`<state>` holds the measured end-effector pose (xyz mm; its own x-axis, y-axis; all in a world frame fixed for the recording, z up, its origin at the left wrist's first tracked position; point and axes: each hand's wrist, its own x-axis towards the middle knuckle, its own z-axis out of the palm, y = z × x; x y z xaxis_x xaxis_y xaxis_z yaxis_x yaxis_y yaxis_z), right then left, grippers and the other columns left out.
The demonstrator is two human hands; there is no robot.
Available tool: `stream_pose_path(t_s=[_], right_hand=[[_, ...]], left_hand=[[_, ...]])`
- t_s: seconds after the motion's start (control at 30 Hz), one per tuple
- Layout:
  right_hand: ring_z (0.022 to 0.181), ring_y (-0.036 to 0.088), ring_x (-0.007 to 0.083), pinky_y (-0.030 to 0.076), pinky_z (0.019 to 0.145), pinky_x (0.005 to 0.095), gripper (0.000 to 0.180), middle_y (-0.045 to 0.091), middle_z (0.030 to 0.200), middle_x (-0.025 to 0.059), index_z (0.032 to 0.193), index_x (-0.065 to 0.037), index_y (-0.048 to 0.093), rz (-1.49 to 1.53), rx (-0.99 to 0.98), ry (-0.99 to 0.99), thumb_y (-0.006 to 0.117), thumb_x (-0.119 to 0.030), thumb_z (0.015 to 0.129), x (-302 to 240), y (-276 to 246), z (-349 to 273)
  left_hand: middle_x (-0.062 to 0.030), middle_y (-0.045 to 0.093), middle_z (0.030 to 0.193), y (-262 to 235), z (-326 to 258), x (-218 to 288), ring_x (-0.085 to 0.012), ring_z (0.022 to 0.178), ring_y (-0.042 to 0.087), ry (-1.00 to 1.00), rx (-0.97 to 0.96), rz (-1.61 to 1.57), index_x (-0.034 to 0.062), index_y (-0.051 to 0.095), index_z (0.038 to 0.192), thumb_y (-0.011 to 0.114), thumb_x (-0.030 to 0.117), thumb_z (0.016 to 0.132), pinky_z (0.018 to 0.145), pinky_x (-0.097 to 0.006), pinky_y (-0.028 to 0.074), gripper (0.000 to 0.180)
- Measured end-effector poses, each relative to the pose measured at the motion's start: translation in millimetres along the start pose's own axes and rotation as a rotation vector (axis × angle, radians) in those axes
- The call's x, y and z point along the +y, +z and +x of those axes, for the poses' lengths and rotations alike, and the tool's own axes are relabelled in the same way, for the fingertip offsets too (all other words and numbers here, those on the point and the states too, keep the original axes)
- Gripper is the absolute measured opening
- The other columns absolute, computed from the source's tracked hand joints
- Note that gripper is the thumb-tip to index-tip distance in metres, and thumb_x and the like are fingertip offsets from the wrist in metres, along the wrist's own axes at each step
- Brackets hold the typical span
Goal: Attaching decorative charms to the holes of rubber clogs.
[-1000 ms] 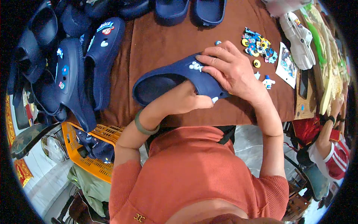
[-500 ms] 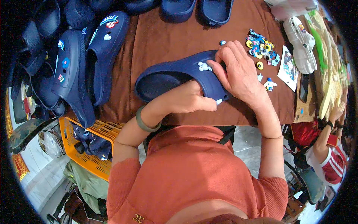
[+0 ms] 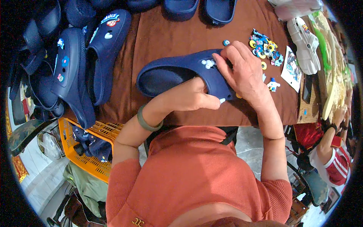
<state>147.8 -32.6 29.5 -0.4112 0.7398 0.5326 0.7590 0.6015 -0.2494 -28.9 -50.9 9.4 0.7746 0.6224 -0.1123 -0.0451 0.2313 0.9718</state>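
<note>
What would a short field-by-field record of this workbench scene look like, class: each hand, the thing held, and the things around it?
Left hand: inside the navy clog, gripping it from within
Right hand: on the clog's upper, fingertips at a white charm
Surface: brown cloth on the table
Charm pile: loose, colourful, right of the clog
Other navy clogs: stacked at the left, some with charms
White clog: far right
Orange crate: below the table edge, left
Wrist: green bangle on the left arm

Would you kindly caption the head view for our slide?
Both hands, left hand and right hand, grip a navy clog over a brown table.
</note>
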Motion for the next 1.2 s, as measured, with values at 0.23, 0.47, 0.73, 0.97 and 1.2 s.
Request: stream_pose_path(t_s=[0.23, 0.47, 0.73, 0.97, 1.2], right_hand=[[0.071, 0.063, 0.0271, 0.052, 0.057, 0.035, 0.025, 0.058, 0.085, 0.0075, 0.094, -0.007, 0.064, 0.124, -0.096, 0.008, 0.069, -0.027, 0.08, 15.9, -5.2, -6.4], [0.058, 0.057, 0.0274, 0.046, 0.048, 0.0373, 0.024, 0.051, 0.074, 0.0091, 0.08, -0.005, 0.06, 0.073, -0.07, 0.062, 0.074, -0.025, 0.077, 27.2, 7.3, -6.7], [0.058, 0.053, 0.0226, 0.043, 0.051, 0.0319, 0.022, 0.052, 0.072, 0.009, 0.075, -0.003, 0.056, 0.268, -0.031, 0.201, 0.076, -0.014, 0.075, 29.2, 3.4, -8.1], [0.064, 0.046, 0.0048, 0.037, 0.057, 0.0203, 0.023, 0.05, 0.068, -0.0049, 0.075, -0.004, 0.054, 0.697, -0.13, 0.698, 0.072, -0.017, 0.081, 86.4, -8.5, -12.4], [0.074, 0.056, 0.0151, 0.043, 0.066, 0.0295, 0.015, 0.064, 0.079, 0.0053, 0.082, -0.001, 0.066, 0.293, -0.324, 0.342, 0.068, -0.016, 0.082, 91.8, -28.9, -8.3]], left_hand=[[-0.0014, 0.058, 0.102, -5.4, 6.6, 4.5, -0.0146, 0.098, 0.055, -0.085, 0.013, -0.11, 0.0025, 0.052, 0.116, 0.066, 0.004, 0.066, 0.087, -0.028, 0.043, 0.052], [-0.0047, 0.056, 0.093, -23.0, 21.2, -4.5, -0.0124, 0.088, 0.053, -0.177, -0.008, -0.185, 0.0022, 0.056, 0.098, 0.066, 0.01, 0.067, 0.072, -0.025, 0.044, 0.033], [-0.0026, 0.062, 0.095, -27.3, 28.6, -3.8, -0.0128, 0.089, 0.058, -0.194, 0.003, -0.405, 0.0024, 0.059, 0.105, 0.065, -0.001, 0.063, 0.08, -0.026, 0.045, 0.042], [-0.0017, 0.06, 0.095, -24.7, 20.9, 1.6, -0.0118, 0.087, 0.056, -0.171, -0.061, -0.272, 0.0016, 0.057, 0.112, 0.064, -0.001, 0.066, 0.079, -0.026, 0.044, 0.047], [-0.0014, 0.059, 0.099, -17.5, 9.8, 6.3, -0.0106, 0.09, 0.055, -0.184, -0.124, -0.272, 0.0028, 0.052, 0.12, 0.064, -0.002, 0.068, 0.08, -0.027, 0.044, 0.053]])
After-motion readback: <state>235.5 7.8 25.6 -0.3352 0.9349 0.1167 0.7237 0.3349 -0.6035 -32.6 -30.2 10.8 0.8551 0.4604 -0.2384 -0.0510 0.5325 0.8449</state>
